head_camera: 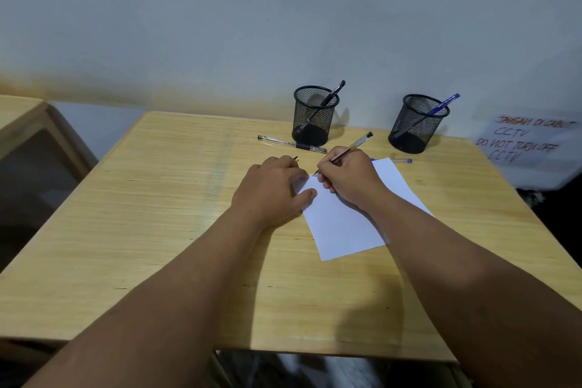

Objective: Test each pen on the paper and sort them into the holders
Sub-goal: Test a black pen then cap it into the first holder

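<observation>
My right hand (349, 179) grips a clear pen (354, 145) with a black end, its tip on the far left corner of the white paper (343, 227). My left hand (271, 192) lies on the paper's left edge with the thumb pressing the sheet; a small dark tip pokes out past its fingers. Two black mesh holders stand at the back: the left holder (313, 116) has a black pen (332, 94) in it, the right holder (415, 124) a blue pen (444, 104). A clear black pen (291, 144) lies before the left holder. A blue-capped pen (401, 161) lies behind the paper.
The wooden table (157, 214) stands against a pale wall. A second wooden table (28, 116) is at the far left. A handwritten CCTV notice (529, 142) hangs at the right beyond the table's edge.
</observation>
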